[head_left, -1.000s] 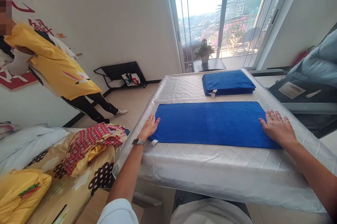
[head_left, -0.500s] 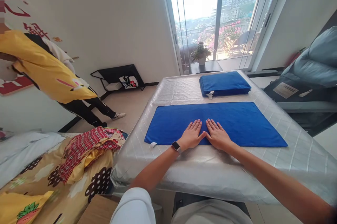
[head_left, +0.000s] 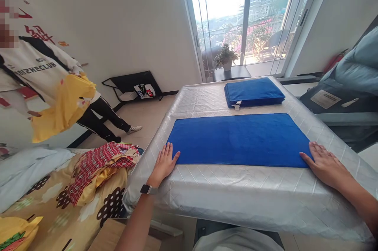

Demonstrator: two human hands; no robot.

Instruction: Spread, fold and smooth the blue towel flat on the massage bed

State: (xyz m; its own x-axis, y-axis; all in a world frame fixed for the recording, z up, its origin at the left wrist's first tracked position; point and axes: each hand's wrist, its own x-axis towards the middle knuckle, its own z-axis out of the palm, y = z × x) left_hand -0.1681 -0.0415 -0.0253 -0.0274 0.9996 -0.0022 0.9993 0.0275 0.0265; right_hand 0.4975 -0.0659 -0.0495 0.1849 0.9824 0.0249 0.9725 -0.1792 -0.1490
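A blue towel lies flat and spread out on the table with the silver cover. My left hand rests palm down over its near left corner, fingers stretched and the thumb on the cloth. At the opposite end, my right hand lies flat across the near right corner, its thumb apart from the fingers. Neither hand grips the fabric. Beyond the towel sits a stack of folded blue towels, with a white tag hanging from its near left corner.
To the left, a person stands holding a yellow cloth. A bed carries a red plaid cloth. Past the table are a potted plant on a chair and a sliding glass door. A grey padded seat stands at right.
My hands have slid apart from the towel's middle to its left and right ends. The person at left has lowered the yellow cloth from the upper body.
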